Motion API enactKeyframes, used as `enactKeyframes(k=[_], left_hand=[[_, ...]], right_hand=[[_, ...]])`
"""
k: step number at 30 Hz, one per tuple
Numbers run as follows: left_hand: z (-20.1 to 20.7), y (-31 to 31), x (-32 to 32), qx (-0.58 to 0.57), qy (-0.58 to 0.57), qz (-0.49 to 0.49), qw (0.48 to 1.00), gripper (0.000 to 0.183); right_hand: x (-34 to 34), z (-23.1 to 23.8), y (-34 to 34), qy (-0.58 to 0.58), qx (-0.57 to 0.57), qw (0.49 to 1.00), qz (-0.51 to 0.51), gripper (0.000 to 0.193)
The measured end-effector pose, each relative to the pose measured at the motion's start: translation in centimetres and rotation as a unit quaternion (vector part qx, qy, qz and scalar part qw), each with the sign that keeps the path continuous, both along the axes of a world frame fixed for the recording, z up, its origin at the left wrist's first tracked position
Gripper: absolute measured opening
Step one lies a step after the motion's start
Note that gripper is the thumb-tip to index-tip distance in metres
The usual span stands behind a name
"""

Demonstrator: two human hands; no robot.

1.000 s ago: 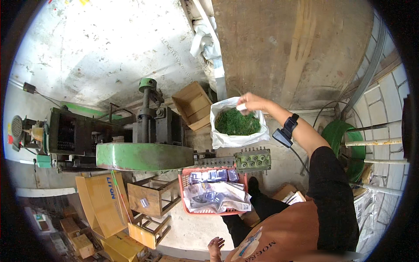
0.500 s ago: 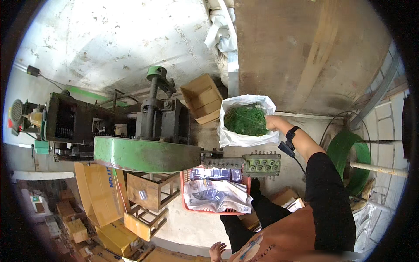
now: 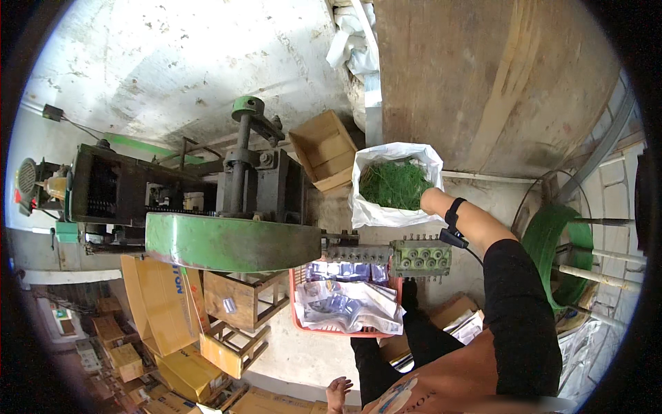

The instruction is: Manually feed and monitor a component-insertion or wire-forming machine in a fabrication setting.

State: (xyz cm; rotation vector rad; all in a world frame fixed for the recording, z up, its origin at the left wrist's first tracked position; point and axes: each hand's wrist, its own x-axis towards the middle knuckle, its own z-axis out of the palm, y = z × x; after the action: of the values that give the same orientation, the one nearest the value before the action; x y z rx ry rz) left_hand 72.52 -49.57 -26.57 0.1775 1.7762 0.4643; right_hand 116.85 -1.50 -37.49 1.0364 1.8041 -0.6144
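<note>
A white sack [image 3: 389,216] stands with its mouth wide, filled with a tangle of thin green strands [image 3: 389,183]. My right hand [image 3: 432,199] reaches over the sack's right rim into the strands. Its fingers are hidden there, so whether it grips any cannot be seen. A black band with a small dark box and cable sits on that wrist. Low in the picture, my left hand [image 3: 338,390] hangs beside my body, fingers loosely apart and holding nothing.
Left of centre is a machine with a big green wheel [image 3: 234,241] and a roller block [image 3: 420,257] jutting right. Below that is a red basket [image 3: 345,332] with newspaper. A cardboard box [image 3: 323,150] adjoins the sack; a green wire coil [image 3: 541,255] stands at right.
My right hand has sunk deeper into the green strands, hiding its fingers. My left hand has dropped slightly lower. The view has shifted a little.
</note>
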Motion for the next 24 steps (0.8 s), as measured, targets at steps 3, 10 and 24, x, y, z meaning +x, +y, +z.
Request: enactKeyframes(k=[3, 10, 24], left_hand=[[-0.3, -0.5, -0.9, -0.009, 0.013, 0.000, 1.000, 0.027], [-1.1, -4.7, -0.8, -0.012, -0.086, 0.010, 0.996, 0.043], [-1.7, -1.0, -5.8, 0.061, -0.046, 0.011, 0.997, 0.023]], right_hand=[[-0.9, 2.0, 0.6, 0.046, 0.037, 0.998, -0.029, 0.020], [-0.6, -0.3, 5.5, 0.156, 0.233, 0.939, -0.200, 0.016], [4.7, 10.8, -1.8, 0.400, 0.403, 0.739, -0.363, 0.026]])
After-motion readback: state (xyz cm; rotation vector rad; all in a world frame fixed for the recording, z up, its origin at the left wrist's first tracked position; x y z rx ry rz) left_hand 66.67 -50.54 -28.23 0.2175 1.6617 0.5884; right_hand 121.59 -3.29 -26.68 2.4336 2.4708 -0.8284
